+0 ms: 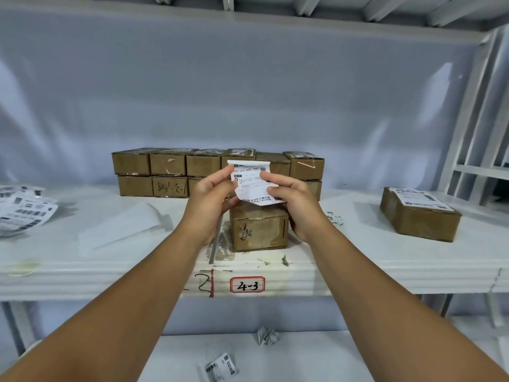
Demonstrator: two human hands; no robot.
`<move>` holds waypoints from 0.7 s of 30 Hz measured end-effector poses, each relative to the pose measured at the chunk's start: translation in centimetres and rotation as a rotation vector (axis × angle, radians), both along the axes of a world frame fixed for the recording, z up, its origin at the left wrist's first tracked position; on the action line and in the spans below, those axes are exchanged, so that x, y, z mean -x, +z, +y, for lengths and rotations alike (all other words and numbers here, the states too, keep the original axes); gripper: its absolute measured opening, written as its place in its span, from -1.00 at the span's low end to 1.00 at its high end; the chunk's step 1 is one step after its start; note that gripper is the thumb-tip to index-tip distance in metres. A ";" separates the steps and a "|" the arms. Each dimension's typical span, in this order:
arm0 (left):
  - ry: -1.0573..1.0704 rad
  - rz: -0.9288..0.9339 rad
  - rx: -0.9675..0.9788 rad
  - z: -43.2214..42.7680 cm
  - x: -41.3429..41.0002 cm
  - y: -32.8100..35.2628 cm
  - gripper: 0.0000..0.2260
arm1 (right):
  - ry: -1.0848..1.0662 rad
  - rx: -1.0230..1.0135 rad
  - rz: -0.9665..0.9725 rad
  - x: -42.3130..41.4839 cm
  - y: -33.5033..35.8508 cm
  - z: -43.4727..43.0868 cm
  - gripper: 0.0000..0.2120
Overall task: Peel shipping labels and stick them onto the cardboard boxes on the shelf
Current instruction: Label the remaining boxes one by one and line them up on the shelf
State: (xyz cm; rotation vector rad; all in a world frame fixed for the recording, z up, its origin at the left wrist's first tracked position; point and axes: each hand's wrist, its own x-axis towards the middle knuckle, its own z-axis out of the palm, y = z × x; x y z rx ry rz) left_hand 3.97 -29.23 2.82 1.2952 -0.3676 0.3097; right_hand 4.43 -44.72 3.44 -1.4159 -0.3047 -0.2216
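A shipping label is held up in the air just above a single cardboard box near the front of the white shelf. The left hand pinches its left edge and the right hand pinches its right edge, fingers curled on the paper. Its lower edge curls, perhaps backing coming away, though that is unclear. Behind stands a two-high row of boxes. To the right lies a box already labelled; to the left lie a white backing sheet and a pile of labels. A "4-3" tag marks the shelf edge.
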 end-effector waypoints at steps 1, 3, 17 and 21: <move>0.003 -0.009 -0.014 0.0 0.0 0.0 -0.65 | -0.004 -0.008 0.005 -0.1 0.0 0.0 -0.71; 0.011 -0.031 -0.045 -0.1 0.0 -0.2 -0.64 | 0.002 -0.036 0.014 -0.2 0.0 -0.2 -0.74; 0.023 -0.117 -0.209 0.1 0.4 -0.3 -0.89 | 0.010 0.019 0.013 0.2 -0.1 -0.2 -0.76; 0.051 -0.121 -0.223 0.0 0.1 -0.5 -0.74 | 0.002 0.068 0.011 0.4 -0.1 -0.2 -0.76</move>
